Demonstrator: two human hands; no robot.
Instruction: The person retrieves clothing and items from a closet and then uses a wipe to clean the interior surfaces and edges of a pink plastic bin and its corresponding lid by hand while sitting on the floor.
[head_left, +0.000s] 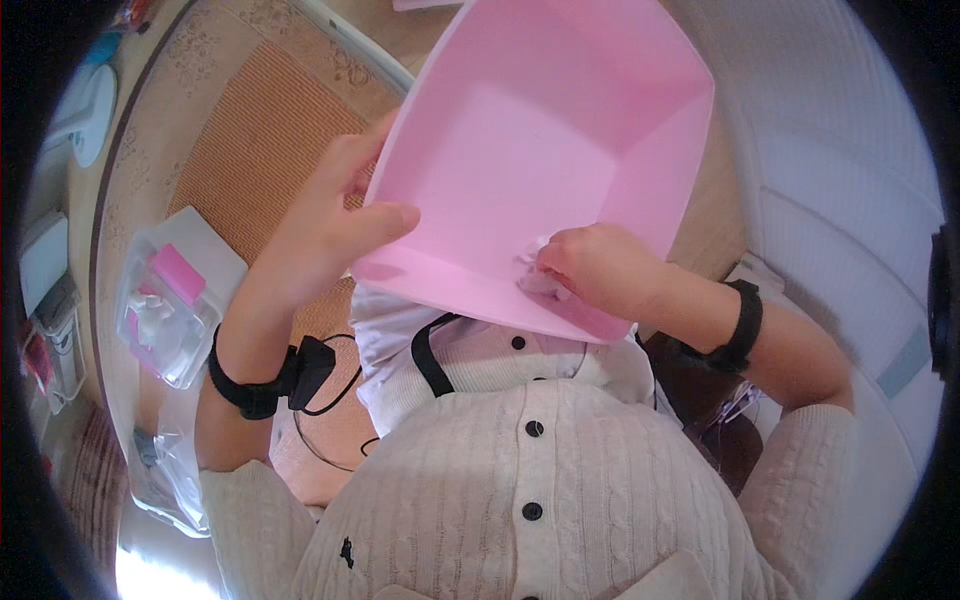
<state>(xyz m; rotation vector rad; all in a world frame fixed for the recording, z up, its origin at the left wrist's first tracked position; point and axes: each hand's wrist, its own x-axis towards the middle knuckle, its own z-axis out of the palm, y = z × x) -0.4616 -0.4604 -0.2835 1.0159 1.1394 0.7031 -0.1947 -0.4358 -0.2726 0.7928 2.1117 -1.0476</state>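
A pink plastic bin is tilted in front of me, its opening towards me. My left hand grips its left rim, the thumb inside and the other fingers behind the wall. Inside the bin, near the lower right, my right hand holds a crumpled white tissue or cloth against the inner surface. The fingertips of that hand are partly hidden. A dark strap circles each wrist, and the left one carries a small black device.
Left of me, a clear plastic container holds pink and white things beside a clear plastic bag. A woven mat lies beyond my left arm. A black cable hangs by my left wrist. A whitish curved surface stands at right.
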